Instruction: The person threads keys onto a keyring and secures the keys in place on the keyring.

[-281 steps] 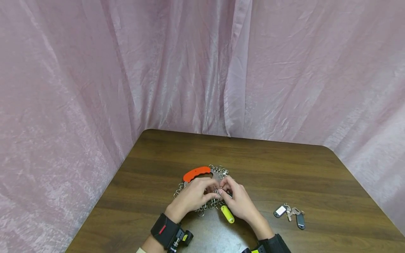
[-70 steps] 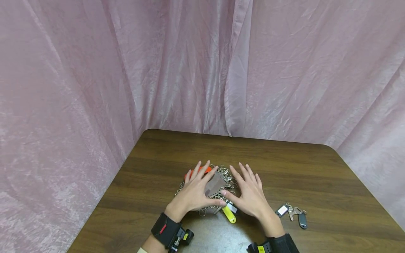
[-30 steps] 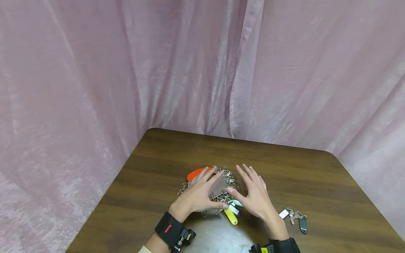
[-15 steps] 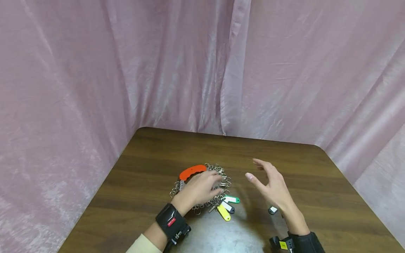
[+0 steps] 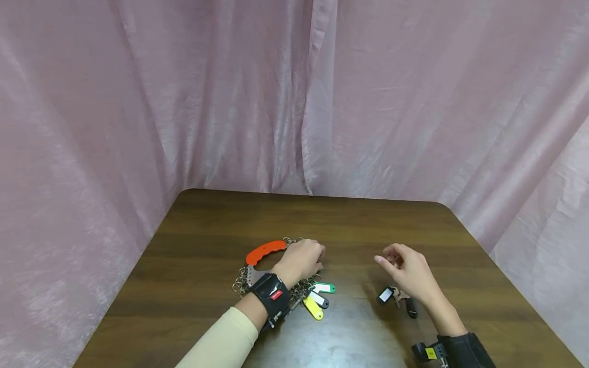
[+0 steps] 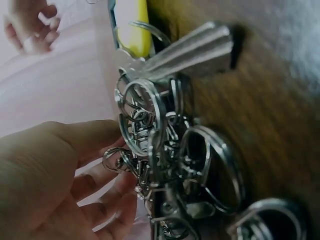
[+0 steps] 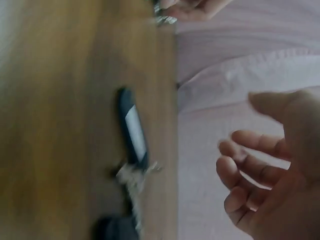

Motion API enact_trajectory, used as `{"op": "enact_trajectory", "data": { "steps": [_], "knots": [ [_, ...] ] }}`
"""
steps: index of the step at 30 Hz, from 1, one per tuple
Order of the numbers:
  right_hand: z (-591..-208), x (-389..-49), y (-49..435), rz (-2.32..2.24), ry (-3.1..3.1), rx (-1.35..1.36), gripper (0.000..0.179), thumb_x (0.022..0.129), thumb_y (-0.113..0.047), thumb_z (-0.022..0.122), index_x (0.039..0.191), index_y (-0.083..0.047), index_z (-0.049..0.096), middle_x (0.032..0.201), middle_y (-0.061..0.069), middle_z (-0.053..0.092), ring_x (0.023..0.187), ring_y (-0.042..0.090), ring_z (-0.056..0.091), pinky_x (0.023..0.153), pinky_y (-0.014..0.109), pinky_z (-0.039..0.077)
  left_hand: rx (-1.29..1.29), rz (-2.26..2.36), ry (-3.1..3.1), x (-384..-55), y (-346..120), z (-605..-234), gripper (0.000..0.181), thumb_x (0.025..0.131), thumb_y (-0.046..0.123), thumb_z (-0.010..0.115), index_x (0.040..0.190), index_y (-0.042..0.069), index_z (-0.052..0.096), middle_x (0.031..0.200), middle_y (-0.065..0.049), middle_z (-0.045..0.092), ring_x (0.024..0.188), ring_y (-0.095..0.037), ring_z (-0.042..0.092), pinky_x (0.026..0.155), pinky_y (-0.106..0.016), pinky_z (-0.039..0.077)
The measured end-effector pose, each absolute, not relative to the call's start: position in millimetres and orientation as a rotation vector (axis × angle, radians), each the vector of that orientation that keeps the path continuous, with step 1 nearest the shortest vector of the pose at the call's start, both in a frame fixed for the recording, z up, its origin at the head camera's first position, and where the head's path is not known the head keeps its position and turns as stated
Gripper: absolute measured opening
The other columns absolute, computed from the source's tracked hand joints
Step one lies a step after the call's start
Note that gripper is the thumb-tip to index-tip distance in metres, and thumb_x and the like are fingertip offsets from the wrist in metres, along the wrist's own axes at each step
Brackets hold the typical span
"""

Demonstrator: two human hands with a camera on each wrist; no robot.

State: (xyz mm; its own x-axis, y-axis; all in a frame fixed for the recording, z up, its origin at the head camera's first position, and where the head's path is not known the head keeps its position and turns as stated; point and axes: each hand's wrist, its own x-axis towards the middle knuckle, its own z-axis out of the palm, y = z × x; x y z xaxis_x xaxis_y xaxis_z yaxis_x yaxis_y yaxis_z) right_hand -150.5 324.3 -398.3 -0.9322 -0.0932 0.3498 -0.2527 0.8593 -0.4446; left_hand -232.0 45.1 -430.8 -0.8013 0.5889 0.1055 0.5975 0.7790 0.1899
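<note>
A large key holder with an orange handle (image 5: 265, 251) and a metal plate lies on the table, its rim hung with small clips and key rings (image 6: 145, 120). My left hand (image 5: 301, 261) reaches over its right side, thumb and curled fingers gripping at the clips and rings. Green (image 5: 325, 288), dark (image 5: 319, 299) and yellow (image 5: 314, 308) key tags fan out from its lower right, with a key (image 6: 192, 52) beside the yellow one. My right hand (image 5: 409, 268) hovers with loosely bent fingers, holding nothing, above two dark-tagged keys (image 7: 131, 180).
One loose dark tag with a white label (image 5: 385, 295) lies left of the other dark tag (image 5: 411, 308). The wooden table (image 5: 207, 225) ends at a pink curtain (image 5: 239, 102) behind it.
Both hands were spread over the key holder; the right has moved right to above the loose keys. The left has shifted to the holder's right side, its fingers now curled. The view turned right.
</note>
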Motion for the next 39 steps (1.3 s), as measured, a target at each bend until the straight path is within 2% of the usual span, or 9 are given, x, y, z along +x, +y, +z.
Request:
{"op": "enact_trajectory", "data": {
  "steps": [4, 8, 14, 20, 25, 29, 32, 35, 39],
  "knots": [
    [-407.4, -141.0, 333.4, 0.607, -2.803, 0.209, 0.017, 0.097, -0.022, 0.079, 0.093, -0.009, 0.07, 0.08, -0.001, 0.06, 0.07, 0.013, 0.054, 0.064, 0.034, 0.047, -0.986, -0.364, -2.946, -231.6, 46.0, -432.5, 0.007, 0.095, 0.022, 0.082, 0.094, 0.018, 0.076, 0.09, 0.006, 0.069, 0.083, -0.011, 0.066, 0.072, -0.029, 0.056],
    [-413.9, -135.6, 333.0, 0.52, -2.946, 0.12, 0.022, 0.095, -0.02, 0.08, 0.085, -0.01, 0.062, 0.078, 0.001, 0.055, 0.066, 0.016, 0.049, 0.057, 0.035, 0.041, -1.005, -0.348, -2.954, -229.4, 44.7, -431.0, 0.005, 0.096, 0.018, 0.079, 0.093, 0.015, 0.077, 0.091, 0.003, 0.071, 0.088, -0.014, 0.069, 0.077, -0.032, 0.057],
    [-419.1, -135.5, 325.2, 0.416, -3.035, 0.059, 0.03, 0.095, -0.013, 0.072, 0.075, -0.013, 0.05, 0.077, 0.004, 0.045, 0.067, 0.02, 0.043, 0.057, 0.035, 0.033, -0.97, -0.296, -2.979, -227.4, 43.1, -429.7, 0.008, 0.094, 0.016, 0.076, 0.103, 0.015, 0.076, 0.1, -0.001, 0.071, 0.099, -0.019, 0.07, 0.081, -0.036, 0.058],
    [-425.2, -136.7, 322.9, 0.366, -2.964, 0.133, 0.027, 0.09, -0.001, 0.065, 0.071, -0.013, 0.05, 0.073, 0.003, 0.044, 0.066, 0.019, 0.042, 0.057, 0.035, 0.034, -0.967, -0.388, -2.978, -229.1, 34.9, -436.6, 0.014, 0.096, 0.017, 0.075, 0.109, 0.015, 0.073, 0.103, 0.001, 0.07, 0.1, -0.019, 0.069, 0.08, -0.035, 0.058],
    [-422.2, -136.9, 323.3, 0.539, -2.918, 0.134, 0.017, 0.096, -0.002, 0.066, 0.081, -0.008, 0.062, 0.08, 0.003, 0.057, 0.072, 0.018, 0.052, 0.062, 0.036, 0.042, -1.039, -0.351, -2.969, -227.8, 28.1, -437.5, 0.018, 0.103, 0.018, 0.067, 0.118, 0.017, 0.077, 0.112, 0.0, 0.066, 0.109, -0.022, 0.063, 0.09, -0.037, 0.055],
    [-416.1, -134.5, 321.5, 0.882, -2.832, 0.077, 0.012, 0.107, -0.012, 0.063, 0.099, -0.005, 0.067, 0.104, 0.01, 0.074, 0.088, 0.022, 0.069, 0.068, 0.034, 0.05, -1.081, -0.352, -2.932, -225.6, 21.5, -438.8, 0.014, 0.105, 0.018, 0.064, 0.11, 0.018, 0.077, 0.106, 0.001, 0.06, 0.101, -0.019, 0.057, 0.087, -0.034, 0.052],
    [-410.8, -135.2, 316.6, 1.15, -2.707, 0.1, 0.017, 0.111, -0.019, 0.058, 0.106, -0.004, 0.065, 0.118, 0.011, 0.076, 0.097, 0.022, 0.07, 0.073, 0.028, 0.05, -1.067, -0.439, -2.887, -224.1, 13.4, -439.9, 0.01, 0.102, 0.014, 0.064, 0.103, 0.017, 0.074, 0.1, 0.004, 0.057, 0.093, -0.014, 0.054, 0.083, -0.03, 0.051],
    [-404.9, -139.8, 303.8, 1.408, -2.563, 0.148, 0.022, 0.112, -0.019, 0.056, 0.109, 0.001, 0.062, 0.114, 0.017, 0.076, 0.099, 0.02, 0.068, 0.081, 0.022, 0.049, -1.017, -0.612, -2.848, -222.8, 3.8, -439.6, 0.008, 0.1, 0.011, 0.065, 0.101, 0.015, 0.072, 0.097, 0.005, 0.058, 0.087, -0.011, 0.055, 0.079, -0.027, 0.052],
    [-396.6, -151.3, 272.0, 1.699, -2.394, 0.103, 0.02, 0.111, -0.013, 0.059, 0.11, 0.007, 0.06, 0.098, 0.022, 0.071, 0.087, 0.017, 0.069, 0.077, 0.025, 0.056, -0.905, -0.854, -2.799, -220.3, -7.5, -438.5, 0.007, 0.098, 0.008, 0.068, 0.102, 0.012, 0.072, 0.094, 0.004, 0.061, 0.083, -0.009, 0.057, 0.074, -0.025, 0.052]
  ]
}}
